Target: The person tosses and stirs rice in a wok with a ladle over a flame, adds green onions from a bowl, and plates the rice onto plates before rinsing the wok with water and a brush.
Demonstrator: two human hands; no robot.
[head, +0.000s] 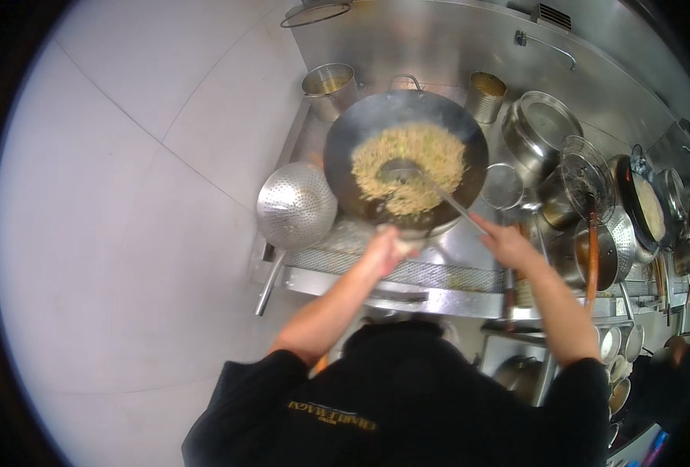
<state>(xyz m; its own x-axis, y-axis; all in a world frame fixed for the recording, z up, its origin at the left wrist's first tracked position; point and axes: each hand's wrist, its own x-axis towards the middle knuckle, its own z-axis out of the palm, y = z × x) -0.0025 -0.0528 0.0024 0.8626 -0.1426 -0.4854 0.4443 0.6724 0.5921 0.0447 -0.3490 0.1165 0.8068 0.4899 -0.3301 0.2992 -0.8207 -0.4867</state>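
A large dark wok (345, 140) sits on the steel range, with a heap of fried rice (432, 146) spread inside it and bits of green among the grains. My left hand (387, 252) grips a pale folded cloth (404, 247) against the wok's near rim; whether a handle lies under the cloth is hidden. In my right hand (505, 242) is the long handle of a metal wok ladle (402, 169). Its bowl rests in the rice near the middle of the wok. Rice and ladle look slightly blurred.
Left of the wok lies a perforated steel strainer (297, 205), its handle jutting past the range's front edge. Behind stand a metal pot of liquid (328, 84) and an open tin can (486, 96). To the right crowd a steel pot (540, 125), a wire skimmer (587, 175) and another wok (642, 204).
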